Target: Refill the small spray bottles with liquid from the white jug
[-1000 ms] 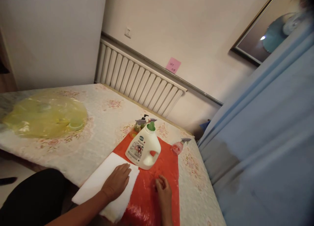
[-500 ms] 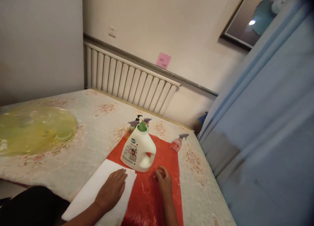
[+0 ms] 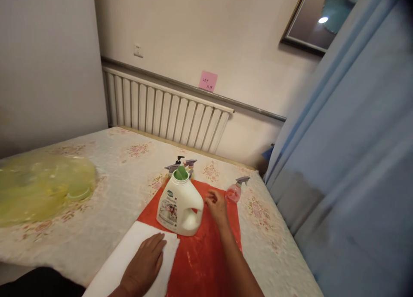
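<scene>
1. Left hand [image 3: 143, 262] lies flat on the white cloth [image 3: 127, 247] in the head view, its fingers stretched out side by side
2. Right hand [image 3: 215, 202] has its fingers loosely bent and a little apart, and it is between the jug [image 3: 180, 202] and the pink bottle [image 3: 233, 194]; I cannot tell if it touches the red sheet [image 3: 200, 262]
3. The jug stands upright on the red sheet, just past the white cloth, with its handle [image 3: 200, 206] on the right hand's side and a green spout [image 3: 181, 173] in its top
4. The pink bottle has a grey spray top [image 3: 242, 180] and stands at the edge of the red sheet, near the right hand
5. More spray bottles [image 3: 190, 163] peek out behind the jug
6. Far to the left, a yellow bag [image 3: 35, 185] lies on the flowery tablecloth [image 3: 114, 181], and a blue curtain [image 3: 338, 159] hangs on the right
</scene>
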{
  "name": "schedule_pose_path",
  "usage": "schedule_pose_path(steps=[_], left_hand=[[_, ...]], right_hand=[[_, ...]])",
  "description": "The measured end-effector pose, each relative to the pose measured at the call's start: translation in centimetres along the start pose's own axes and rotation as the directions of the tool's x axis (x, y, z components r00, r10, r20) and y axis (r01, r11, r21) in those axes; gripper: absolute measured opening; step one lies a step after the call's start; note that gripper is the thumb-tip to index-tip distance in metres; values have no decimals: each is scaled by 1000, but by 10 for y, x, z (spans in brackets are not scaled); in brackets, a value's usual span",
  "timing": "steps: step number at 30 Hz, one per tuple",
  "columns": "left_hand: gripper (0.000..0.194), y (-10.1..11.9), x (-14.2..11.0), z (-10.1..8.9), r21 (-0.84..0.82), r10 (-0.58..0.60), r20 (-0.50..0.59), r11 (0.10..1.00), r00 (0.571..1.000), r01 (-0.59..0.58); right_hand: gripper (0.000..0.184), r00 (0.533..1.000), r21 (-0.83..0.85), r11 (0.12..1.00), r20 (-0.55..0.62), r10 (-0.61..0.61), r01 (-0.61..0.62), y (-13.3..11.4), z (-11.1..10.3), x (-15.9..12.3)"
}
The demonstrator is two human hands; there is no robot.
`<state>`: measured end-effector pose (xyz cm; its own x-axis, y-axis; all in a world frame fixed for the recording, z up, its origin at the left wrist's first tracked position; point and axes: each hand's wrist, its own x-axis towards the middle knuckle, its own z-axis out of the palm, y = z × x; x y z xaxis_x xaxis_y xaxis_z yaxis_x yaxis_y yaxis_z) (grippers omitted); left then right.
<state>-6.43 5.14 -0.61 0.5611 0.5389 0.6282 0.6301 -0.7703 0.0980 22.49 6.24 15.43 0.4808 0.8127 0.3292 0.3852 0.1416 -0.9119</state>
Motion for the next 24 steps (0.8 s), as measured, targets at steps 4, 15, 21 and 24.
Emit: schedule_pose_path(steps=[4,15,21,24], left_hand=[[32,-1,0,-1,38,23,-3,999,1000,-22],[32,-1,0,-4,85,36,-36,996,999,-33],[31,2,3,-9,77,54,-73,996,996,-49],[30,3,4,-11,71,51,-79,996,996,-46]], right_hand=[[34,995,-59,996,79,-56,61,-5,18,35],[52,952,-205,977,306,6,60,6,73,89],[40,928,-210,974,373,-6,91,9,87,92],[36,936,-238,966,352,-10,99,11,89,94]])
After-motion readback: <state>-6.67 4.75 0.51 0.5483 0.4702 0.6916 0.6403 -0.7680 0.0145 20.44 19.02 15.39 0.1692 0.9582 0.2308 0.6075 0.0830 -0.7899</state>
